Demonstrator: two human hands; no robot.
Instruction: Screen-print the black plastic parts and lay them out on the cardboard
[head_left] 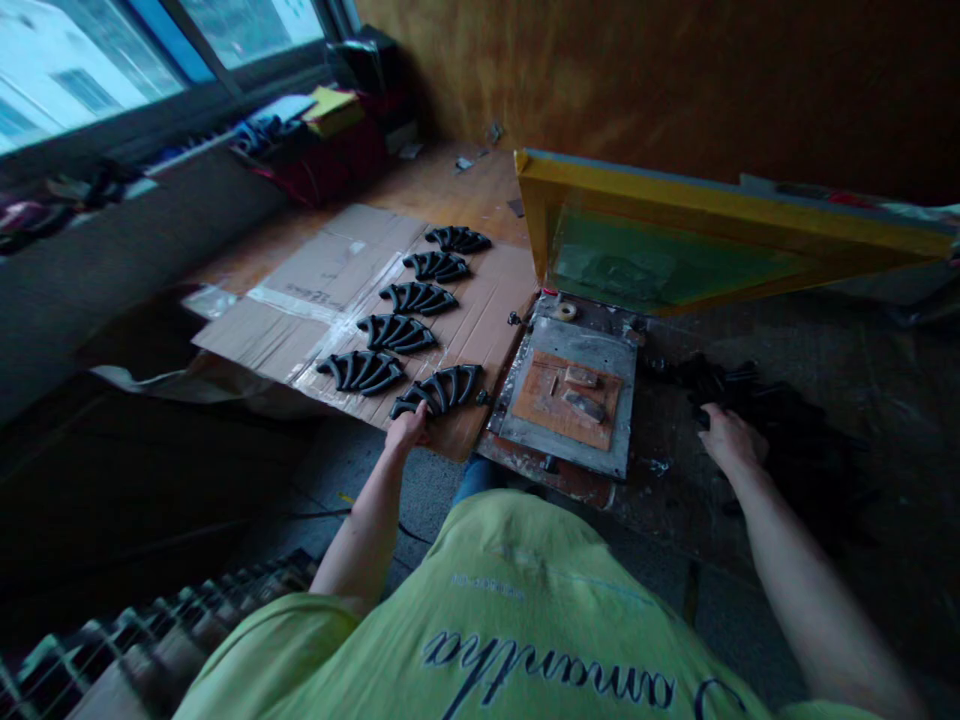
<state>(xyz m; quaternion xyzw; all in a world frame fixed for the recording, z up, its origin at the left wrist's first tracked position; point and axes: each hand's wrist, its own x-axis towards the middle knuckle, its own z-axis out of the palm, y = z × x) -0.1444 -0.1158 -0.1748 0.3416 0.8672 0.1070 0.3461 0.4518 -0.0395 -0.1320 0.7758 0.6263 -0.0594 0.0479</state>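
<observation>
1. Head view: the left hand [409,428] is partly curled, thumb and fingers at the near end of a fanned row of black pieces [454,388] — whether it grips or only presses, I cannot tell.
2. That row lies on the cardboard [495,290], close to its front edge; a careless pull towards the body could tip pieces onto the floor.
3. Five other rows [360,372] lie beside and beyond it. A sideways nudge could spoil the spacing of the nearest one.
4. The right hand [733,438], fingers bent, is at the edge of a dark pile [802,430] on the bench; its hold is lost in shadow. Pieces there seem jumbled, so lifting one might drag out others.
5. Between the hands, small blocks [583,408] sit on a wooden board [540,390] over a metal plate [577,340]; a brushing forearm could shift them.
6. The screen frame [645,185] stands tilted up behind — were its support to slip, it could drop onto the plate.
</observation>
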